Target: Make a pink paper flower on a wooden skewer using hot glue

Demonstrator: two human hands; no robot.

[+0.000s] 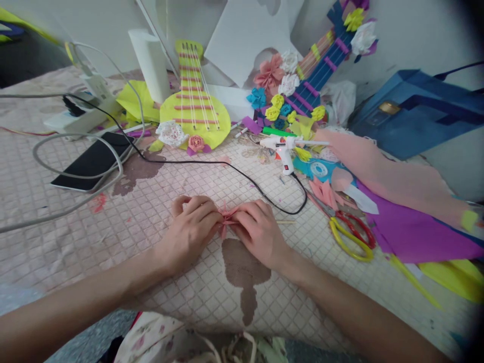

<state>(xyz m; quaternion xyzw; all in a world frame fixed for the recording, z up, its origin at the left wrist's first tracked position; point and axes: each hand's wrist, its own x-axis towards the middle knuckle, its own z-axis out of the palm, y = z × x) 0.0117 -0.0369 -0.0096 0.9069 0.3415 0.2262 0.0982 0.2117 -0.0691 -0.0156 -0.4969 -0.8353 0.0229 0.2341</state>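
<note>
Between both hands is a small pink paper flower (224, 220) with narrow petals pointing outward, held just over the quilted table cover. My left hand (194, 229) pinches its left side, fingers closed. From the other side my right hand (260, 232) grips it between thumb and fingers. A thin wooden stick (286, 222) shows just beyond the right hand; whether it touches the hand I cannot tell. The flower's centre is partly covered by fingertips.
A white glue gun (283, 151) trails a black cable across the table. Scissors (351, 234) with red and yellow handles lie right, by purple paper (419, 227). A yellow paper guitar (194, 113) leans behind; a black phone (93, 164) lies left.
</note>
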